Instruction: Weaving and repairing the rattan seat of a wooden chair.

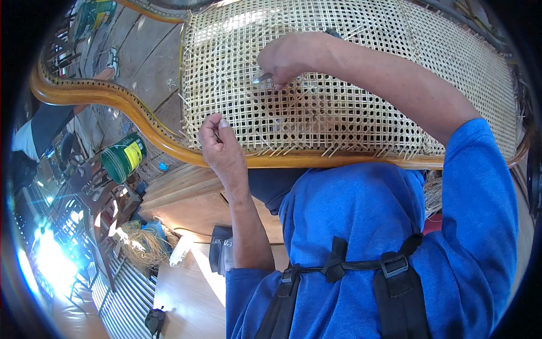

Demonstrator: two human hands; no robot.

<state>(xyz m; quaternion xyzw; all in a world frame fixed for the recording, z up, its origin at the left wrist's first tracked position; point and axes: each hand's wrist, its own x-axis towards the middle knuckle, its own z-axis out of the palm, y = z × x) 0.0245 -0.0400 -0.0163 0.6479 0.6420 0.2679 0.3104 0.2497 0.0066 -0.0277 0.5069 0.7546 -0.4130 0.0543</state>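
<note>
A woven cane panel (339,104) of pale strips spans a curved, varnished wooden frame (293,161) in front of me. Loose strip ends stick out along its near edge. Over the panel's left half, my right hand (282,59) is closed round a small silvery tool with a pointed tip (262,78); its handle is hidden in the fist. My left hand (222,141) is held near the panel's near left corner, thumb and fingers pinched together. Whatever lies between those fingers is too small to make out. Something dark (333,33) shows just behind my right wrist.
The frame's S-shaped arm (101,93) with a row of holes curves off to the left. A green bucket (124,158) stands beyond it. Lower left are a bundle of cane strands (141,243) and a wooden chest (186,198). Another person's leg (96,82) shows at the far left.
</note>
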